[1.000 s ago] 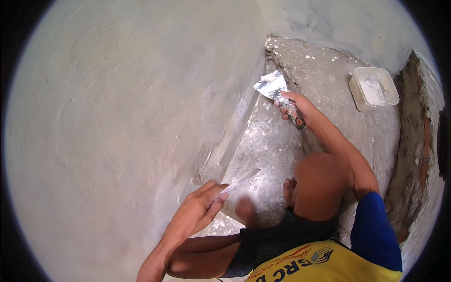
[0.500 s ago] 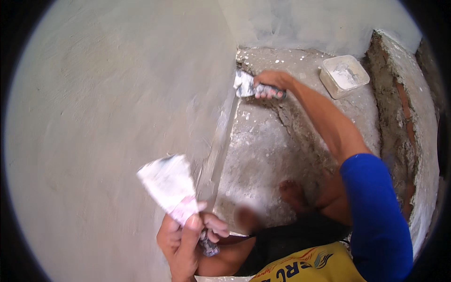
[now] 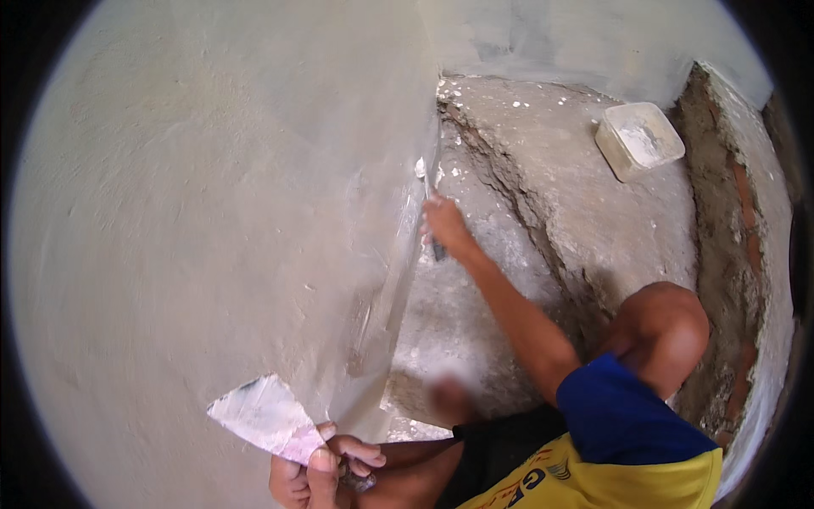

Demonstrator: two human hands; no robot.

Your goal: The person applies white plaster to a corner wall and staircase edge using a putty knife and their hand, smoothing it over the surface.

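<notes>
The fingers (image 3: 366, 448) of the left hand (image 3: 315, 475) are wrapped around the handle of the left scraper (image 3: 267, 416), thumb pressed near the base of the blade. Its broad face, smeared with white, is turned up and points away to the upper left, in front of the wall (image 3: 195, 220). The right hand (image 3: 445, 226) grips the right scraper (image 3: 438, 252), its dark handle end showing below the fingers. That blade is seen nearly edge-on, pointing up beside the foot of the wall, with a white dab (image 3: 420, 168) at its tip; whether the blade touches the wall I cannot tell.

On the floor (image 3: 577, 187), well to the right of that hand, stands a squarish tub (image 3: 616, 154) with white paste (image 3: 646, 140) inside. A rough crack (image 3: 532, 219) runs across the floor between them. Beyond the tub, a brown earthy strip (image 3: 708, 178) borders the right side. White specks dot the floor near the corner.
</notes>
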